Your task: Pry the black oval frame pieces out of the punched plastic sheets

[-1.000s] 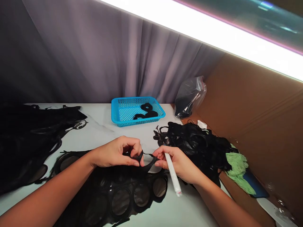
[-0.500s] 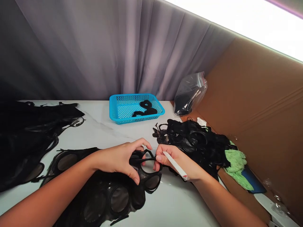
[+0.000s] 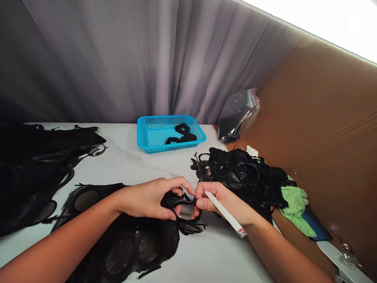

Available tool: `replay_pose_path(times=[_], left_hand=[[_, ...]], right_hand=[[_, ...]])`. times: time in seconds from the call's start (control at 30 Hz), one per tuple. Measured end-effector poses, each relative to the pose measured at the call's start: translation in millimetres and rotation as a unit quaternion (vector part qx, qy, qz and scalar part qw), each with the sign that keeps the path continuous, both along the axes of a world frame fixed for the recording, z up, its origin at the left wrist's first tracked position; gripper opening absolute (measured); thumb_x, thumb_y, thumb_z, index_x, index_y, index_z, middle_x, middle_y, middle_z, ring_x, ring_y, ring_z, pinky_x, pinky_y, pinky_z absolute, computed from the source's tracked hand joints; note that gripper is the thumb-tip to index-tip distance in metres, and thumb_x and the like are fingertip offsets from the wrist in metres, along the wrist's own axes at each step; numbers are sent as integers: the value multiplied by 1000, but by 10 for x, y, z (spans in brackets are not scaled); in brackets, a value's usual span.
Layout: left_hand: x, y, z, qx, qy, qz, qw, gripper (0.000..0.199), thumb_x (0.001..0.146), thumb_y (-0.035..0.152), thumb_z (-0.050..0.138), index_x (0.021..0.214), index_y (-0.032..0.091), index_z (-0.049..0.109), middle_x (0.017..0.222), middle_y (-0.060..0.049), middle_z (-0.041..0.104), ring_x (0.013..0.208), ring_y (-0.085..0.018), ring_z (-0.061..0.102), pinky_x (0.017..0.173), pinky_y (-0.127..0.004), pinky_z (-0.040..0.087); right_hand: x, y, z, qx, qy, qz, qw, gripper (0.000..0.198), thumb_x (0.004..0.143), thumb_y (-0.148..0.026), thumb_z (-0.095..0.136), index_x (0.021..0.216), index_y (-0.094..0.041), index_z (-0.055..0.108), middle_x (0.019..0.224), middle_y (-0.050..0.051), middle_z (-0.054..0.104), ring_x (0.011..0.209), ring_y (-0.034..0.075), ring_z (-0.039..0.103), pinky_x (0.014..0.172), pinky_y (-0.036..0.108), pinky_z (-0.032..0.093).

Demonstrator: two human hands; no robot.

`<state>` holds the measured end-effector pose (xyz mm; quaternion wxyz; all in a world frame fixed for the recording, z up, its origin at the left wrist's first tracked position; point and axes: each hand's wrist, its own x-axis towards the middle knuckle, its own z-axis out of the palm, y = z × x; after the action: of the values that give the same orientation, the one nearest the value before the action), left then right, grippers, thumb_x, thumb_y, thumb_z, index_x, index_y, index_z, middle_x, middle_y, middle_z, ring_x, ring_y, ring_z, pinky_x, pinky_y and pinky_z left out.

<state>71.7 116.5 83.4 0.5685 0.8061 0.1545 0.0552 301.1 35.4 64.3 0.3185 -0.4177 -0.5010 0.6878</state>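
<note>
In the head view, our left grip (image 3: 169, 198) curls round a thin, black, ring-shaped piece of pliable material (image 3: 189, 220), and our right grip (image 3: 203, 201) pinches its right side while keeping a slim white stick (image 3: 225, 214). The piece sits by the far right edge of a black sheet with round outlines (image 3: 134, 234); it looks light, floppy and easily stretched, best held by its rim. The smooth white bench (image 3: 209, 255) meets a grey curtain (image 3: 103, 59) beyond and a brown panel (image 3: 318, 110) right.
</note>
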Motion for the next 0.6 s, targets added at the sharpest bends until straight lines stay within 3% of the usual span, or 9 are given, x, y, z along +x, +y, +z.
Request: replay_pose_path(times=[0.23,0.37,0.47,0.53,0.6], left_hand=[[-3,-4,11,38,9,-2,999,48,77,10,69,120,26,56,106,-1,64,98,-19,59,85,-28,44],[-9,42,18,52,-6,-4,999,43,80,16,70,120,26,57,106,0,64,95,-19,60,83,-27,45],[-25,173,-75,79,-20,33,996,38,86,25,67,122,26,55,111,-1,63,103,-20,59,91,-30,45],[-37,278,-175,148,-16,107,983,33,91,27,60,124,25,53,121,-3,60,113,-23,55,98,-35,42],[-51,351,-260,264,18,191,945,33,93,23,53,125,24,52,127,-6,56,119,-26,51,101,-40,39]], right_hand=[[-12,-28,10,-15,44,5,999,32,80,-45,74,80,-19,56,76,2,70,78,19,69,80,34,50],[-22,-29,0,17,29,-4,999,29,83,-42,71,80,-19,54,87,4,70,78,18,68,79,33,50],[-3,33,-85,64,-33,-59,996,29,85,-43,68,80,-20,51,99,5,67,73,17,68,72,31,51],[32,101,-171,136,-142,-114,974,24,87,-40,64,80,-20,52,105,6,66,77,18,68,72,31,49],[76,166,-240,223,-271,-155,924,17,89,-34,61,81,-21,55,111,7,65,89,21,65,78,32,46]])
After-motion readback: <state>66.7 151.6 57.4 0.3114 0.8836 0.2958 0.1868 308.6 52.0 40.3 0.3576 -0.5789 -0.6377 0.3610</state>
